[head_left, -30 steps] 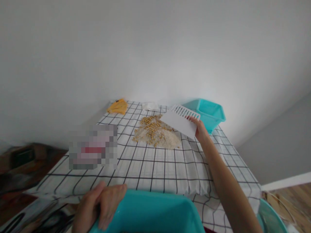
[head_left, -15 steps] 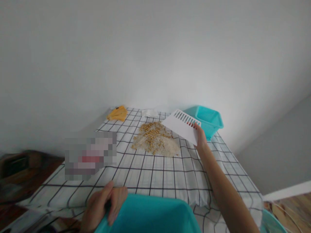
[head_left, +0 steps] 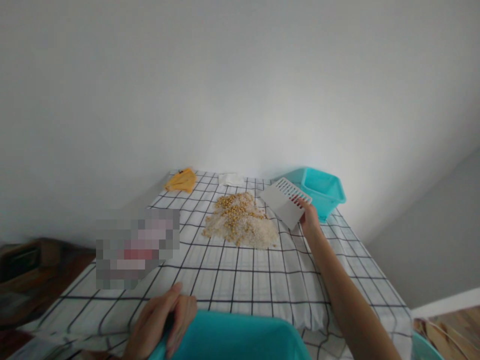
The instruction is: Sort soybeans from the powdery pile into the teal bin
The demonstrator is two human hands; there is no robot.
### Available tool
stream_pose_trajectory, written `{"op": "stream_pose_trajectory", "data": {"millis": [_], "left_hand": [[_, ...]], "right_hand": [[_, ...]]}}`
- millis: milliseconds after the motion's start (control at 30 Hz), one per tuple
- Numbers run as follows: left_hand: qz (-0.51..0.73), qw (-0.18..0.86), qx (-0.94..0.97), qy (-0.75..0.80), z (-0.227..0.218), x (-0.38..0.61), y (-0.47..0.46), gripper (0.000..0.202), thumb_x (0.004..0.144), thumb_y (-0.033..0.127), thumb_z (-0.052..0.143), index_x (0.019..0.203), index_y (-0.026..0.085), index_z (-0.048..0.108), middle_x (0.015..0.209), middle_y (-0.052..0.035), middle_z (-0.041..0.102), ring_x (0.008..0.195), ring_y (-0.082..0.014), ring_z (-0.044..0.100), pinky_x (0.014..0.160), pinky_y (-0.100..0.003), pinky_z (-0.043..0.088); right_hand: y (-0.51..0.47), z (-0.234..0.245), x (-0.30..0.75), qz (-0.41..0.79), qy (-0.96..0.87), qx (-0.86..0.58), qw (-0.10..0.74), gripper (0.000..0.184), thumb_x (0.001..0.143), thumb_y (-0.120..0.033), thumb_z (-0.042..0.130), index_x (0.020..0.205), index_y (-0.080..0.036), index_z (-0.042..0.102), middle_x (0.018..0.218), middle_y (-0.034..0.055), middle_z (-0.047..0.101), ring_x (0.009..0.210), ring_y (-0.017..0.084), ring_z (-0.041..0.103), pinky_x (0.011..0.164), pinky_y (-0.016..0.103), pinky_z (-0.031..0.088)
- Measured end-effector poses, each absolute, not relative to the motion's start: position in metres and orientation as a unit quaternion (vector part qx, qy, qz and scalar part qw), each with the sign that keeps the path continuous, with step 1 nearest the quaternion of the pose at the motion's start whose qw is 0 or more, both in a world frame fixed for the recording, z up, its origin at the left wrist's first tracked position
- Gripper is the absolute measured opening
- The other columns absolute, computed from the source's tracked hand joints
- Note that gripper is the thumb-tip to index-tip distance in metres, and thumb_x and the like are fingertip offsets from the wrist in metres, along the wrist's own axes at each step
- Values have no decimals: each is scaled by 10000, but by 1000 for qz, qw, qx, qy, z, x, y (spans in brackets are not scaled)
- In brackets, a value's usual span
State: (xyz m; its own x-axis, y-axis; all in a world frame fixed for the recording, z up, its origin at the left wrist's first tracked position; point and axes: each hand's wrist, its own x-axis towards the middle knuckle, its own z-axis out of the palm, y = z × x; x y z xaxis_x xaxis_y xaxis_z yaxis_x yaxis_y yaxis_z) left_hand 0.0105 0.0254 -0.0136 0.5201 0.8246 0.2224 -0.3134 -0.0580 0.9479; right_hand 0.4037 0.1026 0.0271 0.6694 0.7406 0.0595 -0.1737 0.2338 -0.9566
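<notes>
My right hand point(head_left: 309, 219) is closed on the slotted end of a flat white plastic board point(head_left: 282, 206), which is tilted just right of a heap of grains. The heap point(head_left: 240, 222) mixes yellow beans with pale, rice-like grains and lies loose on the checked cloth. At the bottom, my left hand point(head_left: 161, 320) is wrapped round the left rim of a teal tub point(head_left: 243, 325); only the tub's far part shows. Nothing seems to lie in the visible part of the tub.
A second teal tub point(head_left: 324, 195) stands at the back right corner of the cloth-covered table point(head_left: 210, 275). A yellow cloth point(head_left: 182, 181) and a white crumpled sheet point(head_left: 230, 179) lie along the back. A pixelated object point(head_left: 138, 250) lies left. A wall rises behind.
The white board has moved slightly right and its face has tilted and darkened. My left hand keeps its hold on the tub's rim. The whole view has shifted a little.
</notes>
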Motion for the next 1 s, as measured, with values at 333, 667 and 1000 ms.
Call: {"op": "stream_pose_trajectory", "data": {"millis": [333, 667, 1000], "left_hand": [[369, 708, 568, 197, -20, 6, 29, 653, 993, 494, 338, 468, 238, 629, 368, -38, 556, 394, -163, 511, 521, -309, 464], [373, 731, 518, 242, -15, 10, 22, 649, 955, 548, 420, 417, 235, 600, 332, -9, 498, 371, -135, 444, 517, -303, 409], [350, 741, 531, 216, -20, 4, 30, 634, 964, 549, 417, 456, 229, 621, 363, -11, 552, 394, -143, 494, 557, -308, 428]], "right_hand": [[102, 28, 398, 364, -315, -553, 681, 395, 617, -438, 738, 937, -219, 661, 904, 57, 764, 807, 245, 691, 614, 314, 525], [99, 36, 390, 414, -300, -499, 700, 311, 601, -380, 809, 847, -204, 740, 839, 53, 782, 711, 225, 692, 575, 287, 499], [99, 40, 386, 418, -349, -476, 691, 310, 634, -406, 802, 861, -201, 752, 838, 48, 783, 746, 227, 714, 623, 293, 506]]}}
